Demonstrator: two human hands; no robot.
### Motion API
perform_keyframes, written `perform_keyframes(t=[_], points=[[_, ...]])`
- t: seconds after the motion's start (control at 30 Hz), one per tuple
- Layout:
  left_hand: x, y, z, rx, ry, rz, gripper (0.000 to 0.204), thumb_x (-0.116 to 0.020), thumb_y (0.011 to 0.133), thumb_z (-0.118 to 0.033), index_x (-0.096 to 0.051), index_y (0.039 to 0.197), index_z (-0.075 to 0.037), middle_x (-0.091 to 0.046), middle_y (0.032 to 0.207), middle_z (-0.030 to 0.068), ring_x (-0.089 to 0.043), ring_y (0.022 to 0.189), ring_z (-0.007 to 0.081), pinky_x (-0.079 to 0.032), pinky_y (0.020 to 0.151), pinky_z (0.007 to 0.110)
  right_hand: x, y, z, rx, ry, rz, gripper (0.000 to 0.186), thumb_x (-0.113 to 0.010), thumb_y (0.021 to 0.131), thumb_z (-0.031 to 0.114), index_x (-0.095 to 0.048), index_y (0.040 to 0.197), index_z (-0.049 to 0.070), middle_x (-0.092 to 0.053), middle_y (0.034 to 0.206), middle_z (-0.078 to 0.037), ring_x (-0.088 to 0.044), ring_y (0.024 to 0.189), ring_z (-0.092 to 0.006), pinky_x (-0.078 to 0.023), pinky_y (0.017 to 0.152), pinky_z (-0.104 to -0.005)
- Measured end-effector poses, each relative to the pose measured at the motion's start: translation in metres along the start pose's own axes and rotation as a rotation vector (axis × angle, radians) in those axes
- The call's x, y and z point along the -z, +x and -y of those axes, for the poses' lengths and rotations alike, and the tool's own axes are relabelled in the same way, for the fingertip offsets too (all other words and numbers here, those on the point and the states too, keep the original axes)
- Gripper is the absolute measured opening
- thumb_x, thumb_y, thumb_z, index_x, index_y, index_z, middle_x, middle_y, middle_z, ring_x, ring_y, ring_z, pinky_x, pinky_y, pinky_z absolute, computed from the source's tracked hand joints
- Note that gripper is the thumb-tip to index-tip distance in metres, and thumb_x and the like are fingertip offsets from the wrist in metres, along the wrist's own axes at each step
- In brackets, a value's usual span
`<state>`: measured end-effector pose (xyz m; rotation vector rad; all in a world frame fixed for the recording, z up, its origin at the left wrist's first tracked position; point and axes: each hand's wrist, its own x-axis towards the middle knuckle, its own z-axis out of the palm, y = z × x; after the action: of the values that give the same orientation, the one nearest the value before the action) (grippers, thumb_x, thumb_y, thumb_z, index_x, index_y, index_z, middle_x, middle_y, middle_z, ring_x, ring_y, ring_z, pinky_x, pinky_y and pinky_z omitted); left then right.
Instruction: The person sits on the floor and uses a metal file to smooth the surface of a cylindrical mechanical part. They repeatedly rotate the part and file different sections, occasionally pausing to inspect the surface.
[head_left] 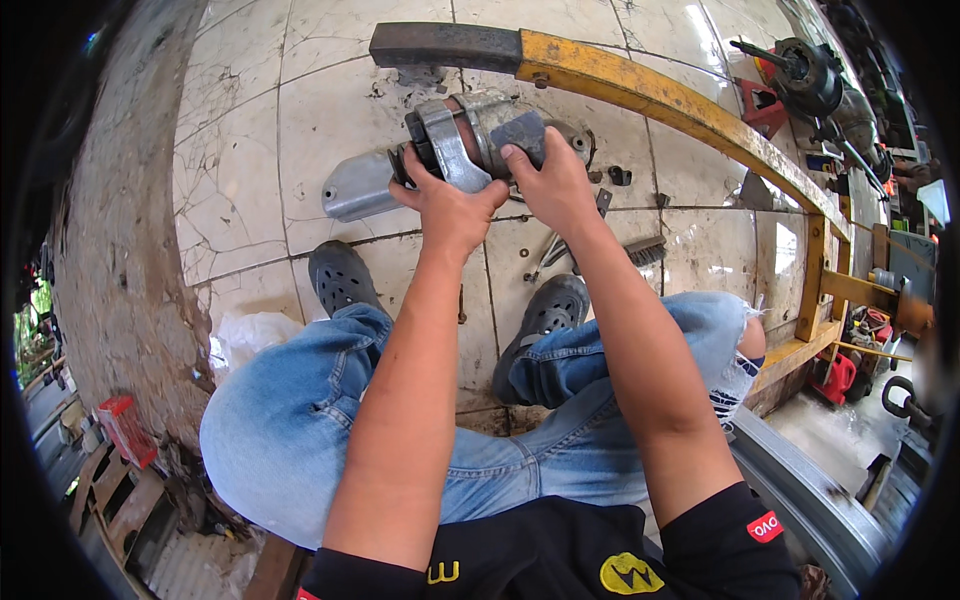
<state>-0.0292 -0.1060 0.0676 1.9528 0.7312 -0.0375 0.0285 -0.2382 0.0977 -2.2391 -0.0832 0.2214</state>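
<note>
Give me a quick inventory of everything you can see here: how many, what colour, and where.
Metal assembly: one, silver and black, between the hands
Square pad: one, dark grey, under the right fingers
Metal cover: one, grey, floor, left of the assembly
Brush: one, dark, floor, right of the shoes
Small loose parts: several, mostly dark, floor
Frame: one, yellow, top and right
Plastic bag: one, white, beside the left knee
Tiled floor: one, off-white, centre
Edge clutter: too crowded to count
Clogs: two, dark grey, on the feet
Jeans: one pair, blue, on the legs
Left hand: one, bare, gripping the assembly
Right hand: one, bare, holding the pad
</note>
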Motion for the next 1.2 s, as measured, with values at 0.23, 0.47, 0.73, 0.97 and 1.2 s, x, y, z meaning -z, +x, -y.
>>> perform_keyframes(t=[0.23, 0.47, 0.73, 0.97, 1.2], points=[[-0.001, 0.002, -0.002, -0.001, -0.016, -0.017, 0.129, -0.084, 0.062, -0.029, 0.002, 0.151, 0.008, -0.007, 0.149, 0.0442, 0.004, 0.142, 0.0552, -0.023, 0.118, 0.049, 0.009, 0.003, -0.001, -0.032, -0.022, -0.007, 0.039, -0.068, 0.092, 0.033, -0.055, 0.099, -0.003, -0.069, 0.092, -0.027, -0.067, 0.09, -0.0436, -0.051, 0.078, -0.0476], [0.001, 0.001, -0.007, 0.036, -0.053, 0.017, 0.131, -0.085, 0.062, -0.03, 0.004, 0.151, 0.008, -0.006, 0.15, 0.0441, 0.003, 0.143, 0.054, -0.02, 0.119, 0.046, 0.002, 0.0, 0.001, -0.001, 0.006, 0.025, 0.038, -0.069, 0.091, 0.032, -0.053, 0.096, -0.003, -0.067, 0.089, -0.029, -0.065, 0.088, -0.0459, -0.05, 0.078, -0.0473], [0.012, 0.006, -0.026, 0.151, -0.12, 0.07, 0.135, -0.091, 0.059, -0.022, 0.002, 0.154, 0.0, 0.003, 0.153, 0.0391, -0.006, 0.146, 0.0488, -0.031, 0.116, 0.041, 0.004, 0.004, 0.0, -0.017, -0.041, 0.012, 0.037, -0.069, 0.091, 0.031, -0.053, 0.096, -0.002, -0.067, 0.087, -0.027, -0.066, 0.085, -0.0465, -0.05, 0.073, -0.0486], [0.016, 0.017, -0.037, 0.308, -0.047, 0.122, 0.135, -0.089, 0.058, -0.019, 0.002, 0.155, -0.002, 0.005, 0.153, 0.0394, -0.025, 0.143, 0.0477, -0.039, 0.11, 0.039, 0.005, 0.008, -0.005, -0.03, 0.028, 0.017, 0.037, -0.068, 0.091, 0.031, -0.053, 0.097, -0.002, -0.067, 0.091, -0.03, -0.065, 0.089, -0.0492, -0.05, 0.076, -0.0504], [0.018, 0.016, -0.023, 0.237, -0.076, 0.108, 0.131, -0.086, 0.059, -0.02, 0.001, 0.155, -0.002, 0.002, 0.153, 0.0395, -0.016, 0.144, 0.045, -0.038, 0.11, 0.04, 0.0, 0.008, 0.001, -0.098, 0.099, -0.029, 0.038, -0.07, 0.09, 0.033, -0.055, 0.097, -0.001, -0.067, 0.091, -0.027, -0.066, 0.088, -0.0437, -0.05, 0.077, -0.0466]])
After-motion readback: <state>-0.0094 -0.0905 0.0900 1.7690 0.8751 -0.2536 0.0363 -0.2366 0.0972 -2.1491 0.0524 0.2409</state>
